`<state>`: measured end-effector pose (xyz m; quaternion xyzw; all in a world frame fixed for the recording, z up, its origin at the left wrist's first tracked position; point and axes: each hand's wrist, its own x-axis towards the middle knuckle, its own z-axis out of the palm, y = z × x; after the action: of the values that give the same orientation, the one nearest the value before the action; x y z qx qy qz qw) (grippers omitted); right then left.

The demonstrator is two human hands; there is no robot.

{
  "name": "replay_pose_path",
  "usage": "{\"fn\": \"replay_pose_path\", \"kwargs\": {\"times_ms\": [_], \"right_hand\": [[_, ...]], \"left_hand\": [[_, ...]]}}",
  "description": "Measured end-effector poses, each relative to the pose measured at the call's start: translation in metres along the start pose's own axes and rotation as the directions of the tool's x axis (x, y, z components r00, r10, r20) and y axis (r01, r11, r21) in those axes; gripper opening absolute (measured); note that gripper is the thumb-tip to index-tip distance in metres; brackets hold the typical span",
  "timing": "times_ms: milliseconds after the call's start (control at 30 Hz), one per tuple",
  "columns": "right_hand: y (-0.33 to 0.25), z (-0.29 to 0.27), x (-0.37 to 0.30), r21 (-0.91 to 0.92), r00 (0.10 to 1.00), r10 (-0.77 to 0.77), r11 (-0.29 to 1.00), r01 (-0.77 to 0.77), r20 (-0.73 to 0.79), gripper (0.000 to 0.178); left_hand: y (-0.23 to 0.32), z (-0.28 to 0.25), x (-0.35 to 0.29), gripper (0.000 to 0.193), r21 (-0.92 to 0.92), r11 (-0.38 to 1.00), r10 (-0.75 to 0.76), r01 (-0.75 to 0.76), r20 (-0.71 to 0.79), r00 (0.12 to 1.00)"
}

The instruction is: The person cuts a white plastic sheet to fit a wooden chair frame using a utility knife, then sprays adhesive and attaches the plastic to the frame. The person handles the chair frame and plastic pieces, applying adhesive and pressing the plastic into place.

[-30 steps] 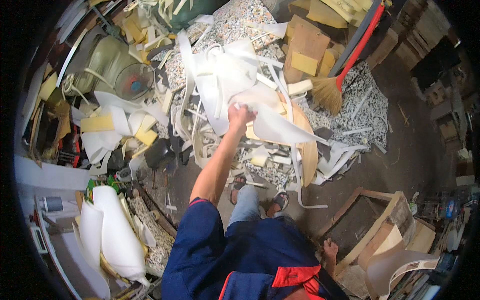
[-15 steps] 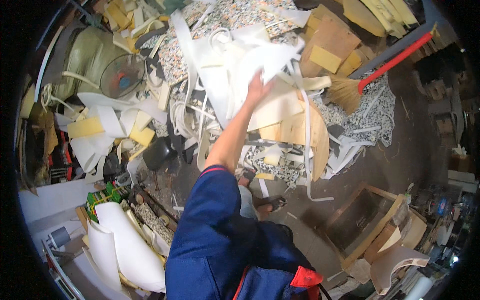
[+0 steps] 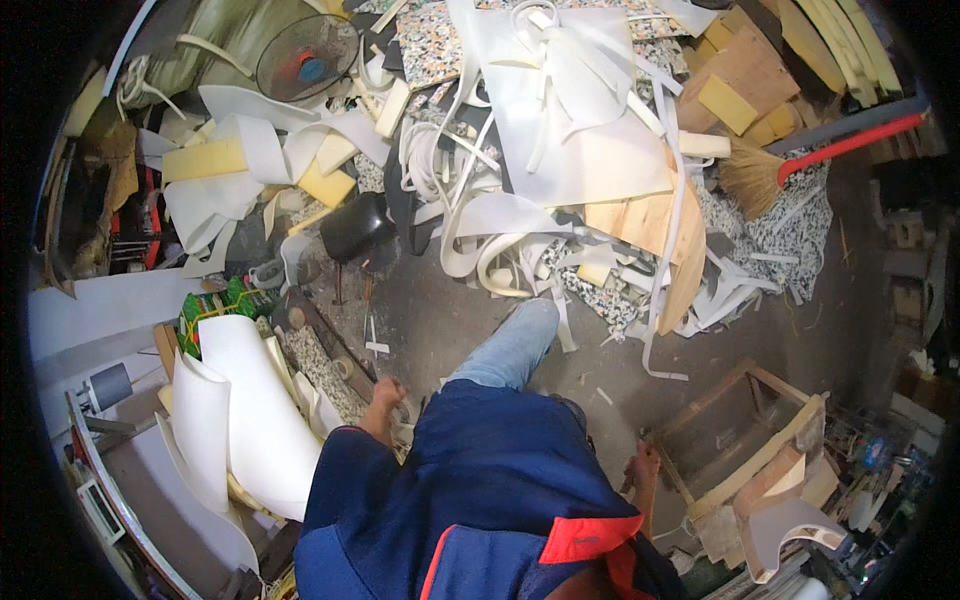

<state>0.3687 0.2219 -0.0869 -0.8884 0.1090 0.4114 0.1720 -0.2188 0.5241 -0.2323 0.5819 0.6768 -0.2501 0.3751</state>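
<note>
White rolled sheeting (image 3: 262, 420) lies left of the left hand (image 3: 386, 398), the nearer one, its long axis slanting toward the person (image 3: 480, 470) — the right hand (image 3: 643, 465) hangs beside a wooden frame (image 3: 765, 456) — and whether either curled hand grips anything cannot be told.

The left hand (image 3: 387, 394) is hanging at the person's left side, loosely curling; the right hand (image 3: 645, 463) is hanging low, well apart from it.

Navy short-sleeved shirt (image 3: 470, 450) between left hand (image 3: 386, 393) and right hand (image 3: 645, 462); red collar flap (image 3: 605, 528); pale-blue jeans (image 3: 510, 345) ahead of hands.
</note>
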Motion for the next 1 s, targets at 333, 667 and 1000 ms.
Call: {"fn": "replay_pose_path", "kwargs": {"times_ms": [333, 667, 1000], "right_hand": [[-0.049, 0.080, -0.082, -0.039, 1.000, 0.003, 0.999, -0.004, -0.011, 0.035], [-0.071, 0.248, -0.227, -0.171, 0.958, 0.274, 0.943, -0.285, -0.085, 0.044], [-0.096, 0.333, -0.298, -0.136, 0.925, 0.375, 0.915, -0.380, -0.060, 0.040]], "left_hand": [[0.222, -0.211, 0.179, 0.047, -0.298, 0.819, 0.343, -0.490, -0.429, 0.836], [0.384, -0.353, 0.461, 0.057, 0.067, 0.924, 0.377, -0.376, -0.316, 0.871], [0.332, -0.424, 0.504, 0.040, -0.961, -0.013, 0.235, -0.277, -0.272, 0.933]]}}
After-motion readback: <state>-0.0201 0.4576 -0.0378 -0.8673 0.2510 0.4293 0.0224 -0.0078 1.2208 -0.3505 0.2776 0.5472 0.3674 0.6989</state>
